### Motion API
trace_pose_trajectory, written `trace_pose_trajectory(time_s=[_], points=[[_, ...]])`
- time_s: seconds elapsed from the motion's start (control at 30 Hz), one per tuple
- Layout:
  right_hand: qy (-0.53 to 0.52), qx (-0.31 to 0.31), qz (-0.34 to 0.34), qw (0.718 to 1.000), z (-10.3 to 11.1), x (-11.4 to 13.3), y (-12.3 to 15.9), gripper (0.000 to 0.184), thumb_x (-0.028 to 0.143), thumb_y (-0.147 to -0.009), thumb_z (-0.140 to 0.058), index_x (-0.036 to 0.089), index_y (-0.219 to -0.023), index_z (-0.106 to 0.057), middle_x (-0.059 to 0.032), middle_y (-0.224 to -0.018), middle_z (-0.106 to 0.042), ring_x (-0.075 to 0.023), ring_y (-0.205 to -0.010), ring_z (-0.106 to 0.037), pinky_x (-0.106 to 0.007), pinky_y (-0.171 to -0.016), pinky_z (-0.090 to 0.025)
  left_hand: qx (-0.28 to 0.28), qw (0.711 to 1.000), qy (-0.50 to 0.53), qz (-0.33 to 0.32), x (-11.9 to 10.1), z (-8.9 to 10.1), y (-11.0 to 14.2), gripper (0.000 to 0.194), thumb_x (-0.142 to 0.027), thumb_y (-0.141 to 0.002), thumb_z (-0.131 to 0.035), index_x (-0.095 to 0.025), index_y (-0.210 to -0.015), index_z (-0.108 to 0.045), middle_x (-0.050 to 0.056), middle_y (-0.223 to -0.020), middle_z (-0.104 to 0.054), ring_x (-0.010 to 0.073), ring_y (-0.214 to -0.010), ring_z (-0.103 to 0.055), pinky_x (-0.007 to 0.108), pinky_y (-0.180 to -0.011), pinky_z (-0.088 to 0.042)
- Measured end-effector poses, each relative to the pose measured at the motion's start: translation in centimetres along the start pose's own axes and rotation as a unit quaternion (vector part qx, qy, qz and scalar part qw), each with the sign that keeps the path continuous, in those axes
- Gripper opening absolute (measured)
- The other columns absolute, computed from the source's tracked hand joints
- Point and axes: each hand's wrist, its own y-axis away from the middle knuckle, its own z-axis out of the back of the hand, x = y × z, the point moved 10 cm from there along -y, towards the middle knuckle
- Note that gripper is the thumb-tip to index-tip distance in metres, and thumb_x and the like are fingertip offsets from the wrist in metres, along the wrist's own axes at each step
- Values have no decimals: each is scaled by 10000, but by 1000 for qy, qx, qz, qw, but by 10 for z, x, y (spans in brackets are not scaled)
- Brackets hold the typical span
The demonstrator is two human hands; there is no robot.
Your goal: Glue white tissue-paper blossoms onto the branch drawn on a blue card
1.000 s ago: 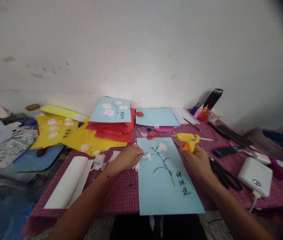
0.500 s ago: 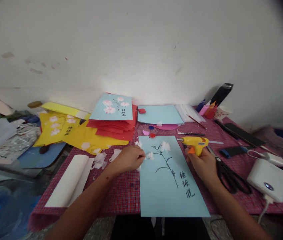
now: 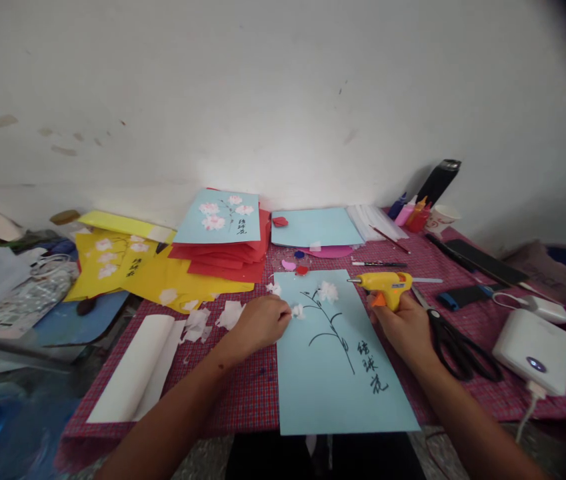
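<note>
From my head, I look down on the blue sheet (image 3: 323, 400), lying flat on the table (image 3: 243, 403) in front of me, its long axis running away from my body. The small white flower (image 3: 298, 311) sits near its left edge, at the tip of a drawn twig. My left hand (image 3: 263, 323) is much the nearer: its fingers are drawn together, with the flower just past their tips, to the right; whether they pinch it I cannot tell. My right hand (image 3: 406, 328) is closed around the yellow glue gun (image 3: 393, 287), which lies crosswise, nozzle pointing left over the sheet's far right corner. Between nozzle and small flower sits the larger white flower (image 3: 328, 291). Scissors (image 3: 463, 347) lie beside my right wrist.
</note>
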Motion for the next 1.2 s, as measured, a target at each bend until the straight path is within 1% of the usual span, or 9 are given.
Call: trace_pose_trajectory(time_s=[0.13,0.3,0.43,0.6,0.8,0.97,1.2], points=[[-22,6,-17,1000,-2,-5,0,251,456,-781,-675,216,-747,-611,-30,-609,-653,-175,-519,-562,-280,-485,-410,-3,1000,4,-7,-1,-1,-1,254,-213,-912,-492,-187,-838,-733,68,-851,-716,209,-821,-635,302,-728,-429],[-32,15,-21,999,-3,-1,2,259,454,-782,-678,227,-706,-580,-14,-575,-617,-158,-479,-510,-281,-463,-383,3,1000,-4,-24,-2,-6,-1,247,-227,-930,-493,-188,-880,-732,69,-870,-705,211,-851,-636,308,-756,-440],[-32,14,-21,999,-2,1,3,254,446,-770,-687,233,-690,-576,-19,-574,-620,-170,-500,-533,-286,-478,-398,1,999,-1,-37,-3,-7,-1,226,-219,-928,-500,-194,-905,-724,62,-881,-692,206,-863,-630,303,-765,-441],[-32,18,-24,999,-4,2,3,277,476,-772,-687,227,-717,-578,-10,-564,-617,-163,-484,-527,-281,-473,-396,0,999,10,-38,-2,-7,0,217,-193,-918,-499,-196,-896,-714,58,-877,-677,200,-856,-620,300,-765,-438],[-28,20,-22,999,-4,4,5,269,471,-769,-683,235,-704,-571,-10,-555,-611,-167,-480,-534,-289,-471,-393,2,999,-5,-43,-3,-10,-1,236,-227,-944,-478,-200,-919,-711,60,-886,-670,201,-860,-621,298,-761,-440],[-36,28,-24,999,-5,7,5,280,499,-771,-675,240,-723,-580,-14,-562,-615,-178,-487,-544,-298,-474,-397,-2,999,-10,-37,-3,-11,-3,233,-242,-951,-480,-202,-929,-709,59,-891,-669,201,-860,-619,299,-765,-440],[-17,21,-21,999,-3,15,7,249,460,-746,-660,229,-701,-578,-10,-536,-605,-164,-460,-524,-283,-442,-366,0,999,-13,-36,-3,-12,-4,235,-255,-955,-478,-203,-915,-703,59,-883,-667,203,-859,-621,301,-765,-437]])
